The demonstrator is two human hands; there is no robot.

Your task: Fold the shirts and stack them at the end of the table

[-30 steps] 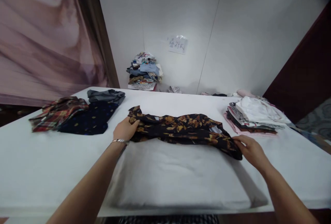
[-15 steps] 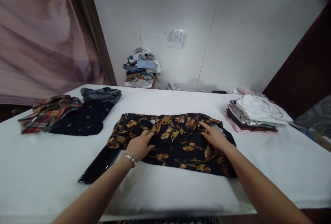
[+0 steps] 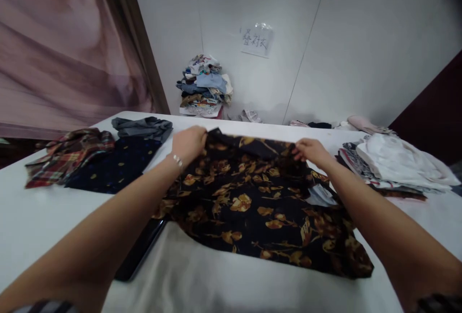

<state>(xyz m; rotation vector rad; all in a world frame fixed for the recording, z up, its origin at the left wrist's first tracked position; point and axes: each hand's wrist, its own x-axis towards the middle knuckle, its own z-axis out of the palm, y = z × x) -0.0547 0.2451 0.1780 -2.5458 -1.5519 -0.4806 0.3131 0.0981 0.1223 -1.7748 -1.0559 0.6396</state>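
A black garment with a gold leaf print lies spread over a white pad on the white table. My left hand grips its far left edge, a bracelet on that wrist. My right hand pinches the far right edge. Both arms reach forward over the cloth. A pale label or lining shows at the garment's right side. A flat black board sticks out from under the garment at the lower left.
At the left lie a red plaid shirt, a dark blue dotted garment and a grey one. A stack of folded clothes sits at the right. A heap of clothes stands by the wall under a paper note.
The garment was bunched and held at its ends, then laid flat and pressed. Now both hands have moved to its far edge and grip it, and the view has come closer.
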